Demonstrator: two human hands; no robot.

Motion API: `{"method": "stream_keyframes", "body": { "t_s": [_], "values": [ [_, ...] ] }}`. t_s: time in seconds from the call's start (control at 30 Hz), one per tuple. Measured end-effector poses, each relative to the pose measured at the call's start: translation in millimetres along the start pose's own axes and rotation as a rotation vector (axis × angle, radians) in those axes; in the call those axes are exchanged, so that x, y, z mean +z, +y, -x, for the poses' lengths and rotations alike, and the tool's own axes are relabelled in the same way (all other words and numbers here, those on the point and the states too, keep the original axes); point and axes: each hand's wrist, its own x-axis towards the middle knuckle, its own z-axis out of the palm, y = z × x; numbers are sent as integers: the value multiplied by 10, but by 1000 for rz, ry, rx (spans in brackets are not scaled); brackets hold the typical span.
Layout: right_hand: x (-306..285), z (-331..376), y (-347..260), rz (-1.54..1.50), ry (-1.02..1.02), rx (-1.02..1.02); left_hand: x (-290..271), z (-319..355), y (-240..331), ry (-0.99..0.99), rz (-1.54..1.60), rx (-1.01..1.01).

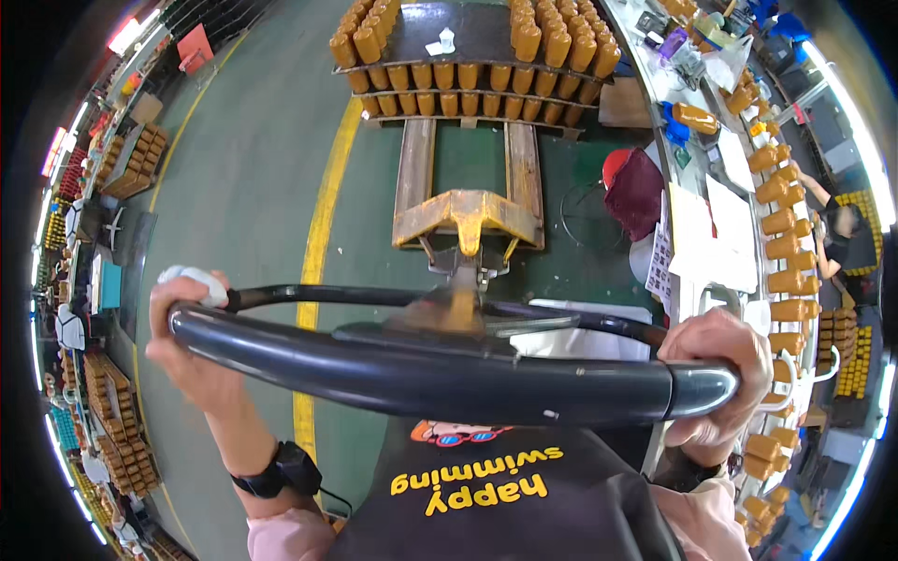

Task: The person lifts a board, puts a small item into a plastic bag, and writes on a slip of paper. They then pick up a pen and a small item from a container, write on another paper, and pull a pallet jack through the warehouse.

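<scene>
A pallet jack (468, 215) with worn yellow paint stands ahead of me, its thick black loop handle (421, 372) crossing close in front of my body. My left hand (192, 351) is closed round the handle's left end; something white (195, 280) covers part of its fingers. My right hand (718, 374) wraps the right end. The two forks (414, 168) run away from me to a tiered stack of brown bottle-shaped pieces (449, 75) on dark boards (440, 33). The fork tips are hidden beneath the stack.
A long workbench (692, 168) with papers and a row of brown pieces (784, 248) lines the right; a person (832, 229) is beyond it. A maroon cloth (634, 206) hangs by its edge. A yellow floor line (323, 224) runs left of the jack. Stacked crates (117, 411) stand far left.
</scene>
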Motion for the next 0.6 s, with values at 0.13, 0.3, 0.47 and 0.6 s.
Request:
{"method": "stream_keyframes", "body": {
  "t_s": [0.13,0.3,0.47,0.6],
  "values": [
    [161,228,-9,-175,124,68,-41,49,-74,-76,50,20],
    [94,388,-36,-305,-24,76,-82,96,373,-303,-358,44],
    [97,584,-203,-296,-300,326,-151,-63,663,-961,-570,194],
    [161,525,-71,-366,-557,382,-104,47,513,-1167,-557,120]
  ]
}}
